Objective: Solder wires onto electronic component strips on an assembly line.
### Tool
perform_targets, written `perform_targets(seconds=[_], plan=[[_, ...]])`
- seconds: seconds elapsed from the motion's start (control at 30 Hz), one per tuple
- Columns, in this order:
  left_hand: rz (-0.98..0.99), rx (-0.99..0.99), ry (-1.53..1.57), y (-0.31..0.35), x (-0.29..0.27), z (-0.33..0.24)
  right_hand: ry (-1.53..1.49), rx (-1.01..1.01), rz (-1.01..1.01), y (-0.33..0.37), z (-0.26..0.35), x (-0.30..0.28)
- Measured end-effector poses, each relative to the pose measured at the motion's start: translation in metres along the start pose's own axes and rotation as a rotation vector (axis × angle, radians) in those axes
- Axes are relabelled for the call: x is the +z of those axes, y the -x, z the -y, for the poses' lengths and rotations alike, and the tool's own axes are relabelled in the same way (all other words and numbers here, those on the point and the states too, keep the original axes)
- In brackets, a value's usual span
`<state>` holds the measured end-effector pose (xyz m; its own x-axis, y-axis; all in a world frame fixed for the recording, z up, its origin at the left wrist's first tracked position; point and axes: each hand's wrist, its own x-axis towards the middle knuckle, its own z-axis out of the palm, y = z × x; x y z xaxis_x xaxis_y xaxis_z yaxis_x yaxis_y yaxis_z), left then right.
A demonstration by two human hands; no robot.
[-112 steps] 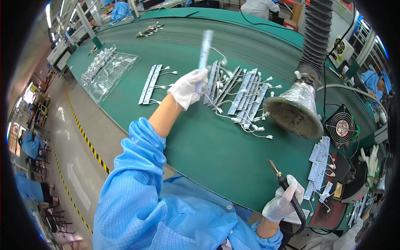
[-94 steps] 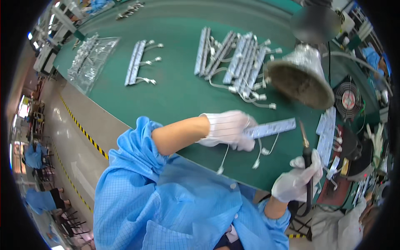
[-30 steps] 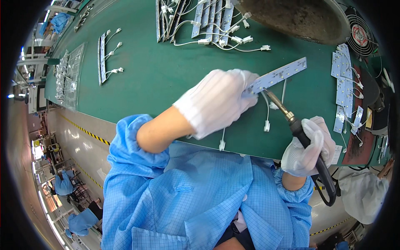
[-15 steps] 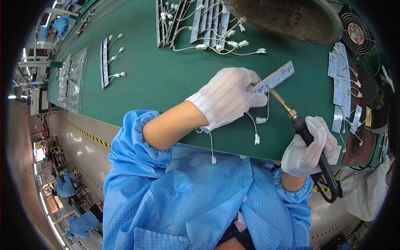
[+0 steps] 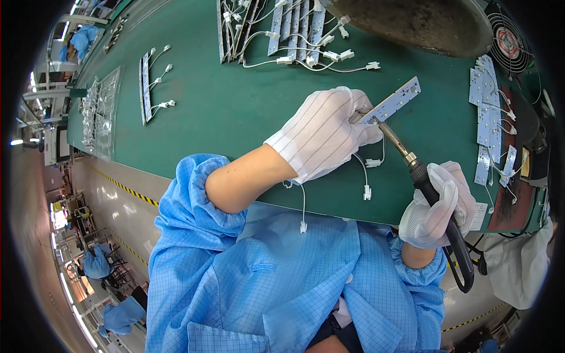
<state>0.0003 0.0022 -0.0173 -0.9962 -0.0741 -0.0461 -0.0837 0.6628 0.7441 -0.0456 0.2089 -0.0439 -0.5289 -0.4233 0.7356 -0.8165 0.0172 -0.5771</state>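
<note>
My left hand (image 5: 329, 130), in a white striped glove, is closed on a narrow LED circuit board (image 5: 395, 101) tilted up to the right. Thin white wires with plug connectors (image 5: 368, 192) dangle below the glove. My gloved right hand (image 5: 438, 206) wraps round the black handle of a soldering iron (image 5: 425, 183). Its metal tip meets the board close to my left fingertips, though the exact contact spot is too small to make out. The left fingers partly cover the lower end of the board.
Wired LED strips (image 5: 300, 32) lie at the back middle, beside a large dark rounded cover (image 5: 412, 26). More LED boards (image 5: 489, 112) are stacked at the right, near a round fan (image 5: 507, 44). Another strip (image 5: 145, 88) and a clear plastic tray (image 5: 107, 112) lie left on the green table (image 5: 206, 112).
The iron's tip has shifted slightly left along the board toward my left fingers. Both hands keep their grips, and the whole view has moved slightly.
</note>
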Motion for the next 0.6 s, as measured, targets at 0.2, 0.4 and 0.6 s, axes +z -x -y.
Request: perform_targets(seconds=[0.2, 0.4, 0.6], plan=[[-0.023, 0.159, -0.105, 0.0013, 0.0004, 0.003, 0.037, -0.135, -0.01, -0.0035, -0.0034, -0.0004], [-0.002, -0.02, 0.033, 0.0004, 0.0005, 0.0019, 0.167, -0.219, 0.087, 0.001, -0.0032, -0.0034], [0.003, -0.029, 0.017, -0.0004, 0.0006, 0.0015, 0.045, -0.129, 0.055, -0.0021, -0.0016, -0.0046]])
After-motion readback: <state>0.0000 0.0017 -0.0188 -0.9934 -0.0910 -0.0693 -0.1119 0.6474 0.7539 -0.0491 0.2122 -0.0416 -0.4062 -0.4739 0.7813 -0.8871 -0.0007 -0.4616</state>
